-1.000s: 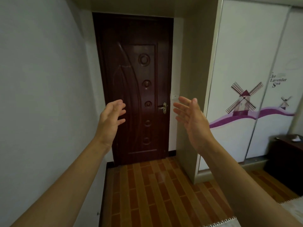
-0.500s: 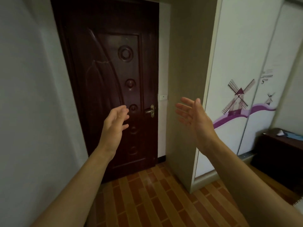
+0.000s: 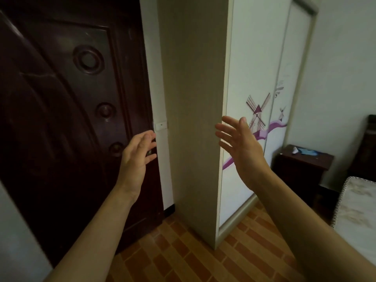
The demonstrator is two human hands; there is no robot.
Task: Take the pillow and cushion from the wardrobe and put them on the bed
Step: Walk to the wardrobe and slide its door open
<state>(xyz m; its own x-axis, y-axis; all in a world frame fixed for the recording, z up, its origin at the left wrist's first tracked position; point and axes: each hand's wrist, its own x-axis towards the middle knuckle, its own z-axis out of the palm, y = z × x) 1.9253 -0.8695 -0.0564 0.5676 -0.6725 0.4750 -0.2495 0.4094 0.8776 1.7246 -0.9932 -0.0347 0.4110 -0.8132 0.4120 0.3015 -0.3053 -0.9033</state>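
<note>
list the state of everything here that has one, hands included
left hand: open, empty
right hand: open, empty, fingers spread
dark wooden door: closed
wardrobe sliding doors: shut, so the pillow and cushion are not in view
nightstand: small items lying on top
bed: bare mattress corner in view, nothing on it

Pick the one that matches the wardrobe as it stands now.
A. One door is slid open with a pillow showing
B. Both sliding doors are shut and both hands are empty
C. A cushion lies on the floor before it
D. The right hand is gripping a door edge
B: the wardrobe shows its doors closed, and the left hand and right hand hover open, holding nothing.
</note>
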